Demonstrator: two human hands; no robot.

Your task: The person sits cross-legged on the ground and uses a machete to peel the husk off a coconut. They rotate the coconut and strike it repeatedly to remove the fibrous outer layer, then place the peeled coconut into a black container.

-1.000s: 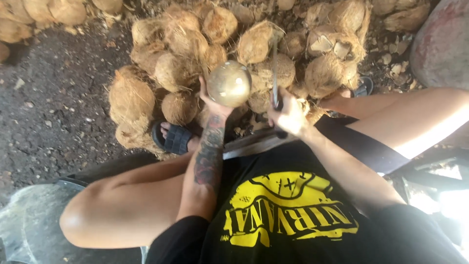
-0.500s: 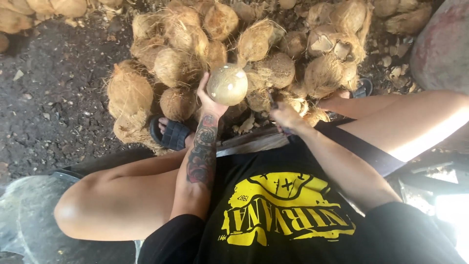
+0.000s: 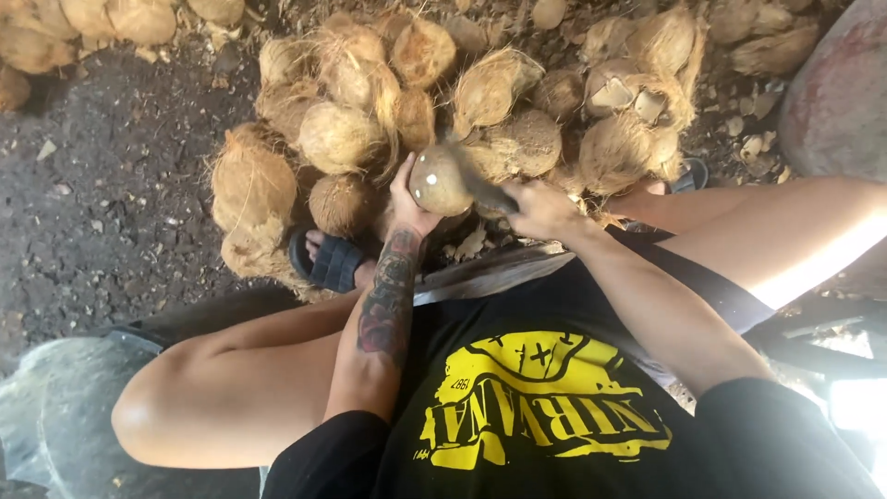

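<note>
Head view: my left hand (image 3: 407, 203) cups a husked, rounded coconut (image 3: 436, 181) from below and from its nine o'clock side, fingers curled up around the shell, grip clamped on it. My right hand (image 3: 540, 208) is closed around the handle of a dark blade (image 3: 480, 185), which slants from the hand toward ten o'clock and lies across the coconut's three o'clock side; it is blurred, and I cannot tell whether the edge touches the shell.

Half a second ago that hand was lower, near my lap, and the blade was well clear of the coconut; a second ago it stood upright beside it. Now it has swung up against the nut. The coconut looked pale and brightly lit then; now its visible face is darker and brownish. My left hand has hardly shifted, holding the nut at about the same spot in front of the pile.

The pile of fibrous brown coconuts (image 3: 342, 139) fills the ground at twelve o'clock from my hands. My foot in a dark sandal (image 3: 333, 263) rests at seven o'clock from the held nut, just beside the nearest husks. The ground (image 3: 111, 203) at nine o'clock is dark and littered with chips.
</note>
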